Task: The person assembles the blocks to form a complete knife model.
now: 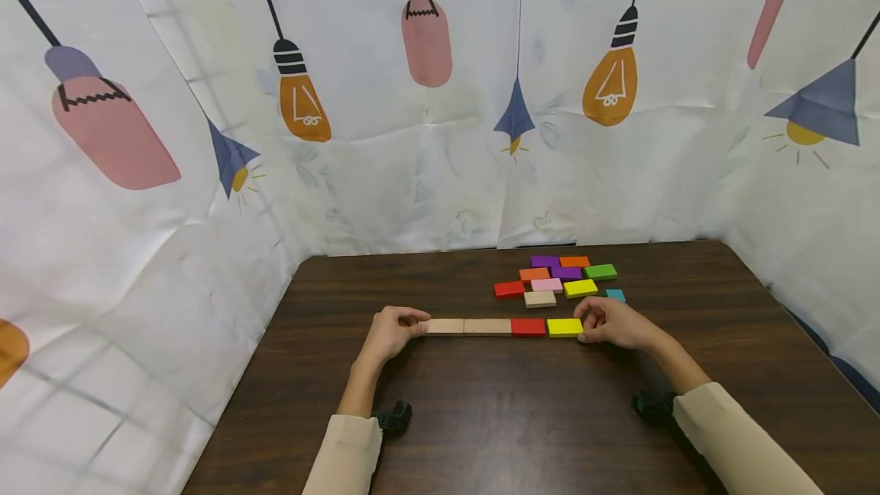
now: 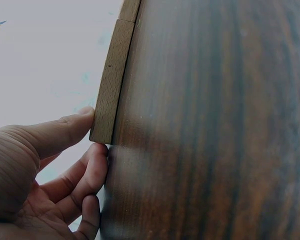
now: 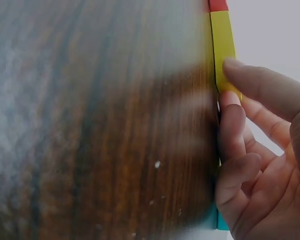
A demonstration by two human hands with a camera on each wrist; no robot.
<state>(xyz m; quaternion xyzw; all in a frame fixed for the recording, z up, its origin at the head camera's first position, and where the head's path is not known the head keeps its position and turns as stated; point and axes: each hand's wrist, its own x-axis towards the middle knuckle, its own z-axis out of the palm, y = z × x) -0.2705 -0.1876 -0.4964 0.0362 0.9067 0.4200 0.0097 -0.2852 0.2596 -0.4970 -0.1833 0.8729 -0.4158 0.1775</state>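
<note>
Four flat blocks stand end to end in a row: a plain wooden block (image 1: 445, 327) at the left, a second wooden block (image 1: 487, 327), a red block (image 1: 528, 328), and a yellow block (image 1: 564, 328) at the right. My left hand (image 1: 395, 333) pinches the row's outer left end, thumb (image 2: 80, 125) against the wood. At the opposite end, my right hand (image 1: 615, 325) holds the yellow block between thumb and fingers. A thin gap shows between red and yellow in the head view. The right wrist view shows the yellow block (image 3: 223, 47) partly covered by the thumb.
Behind the row lies a loose group of several blocks, among them a pink block (image 1: 546, 286), a green block (image 1: 600, 272) and a purple block (image 1: 567, 273). A blue block (image 1: 616, 295) sits just beyond the right hand. A patterned curtain (image 1: 467, 174) borders the dark table (image 1: 495, 418).
</note>
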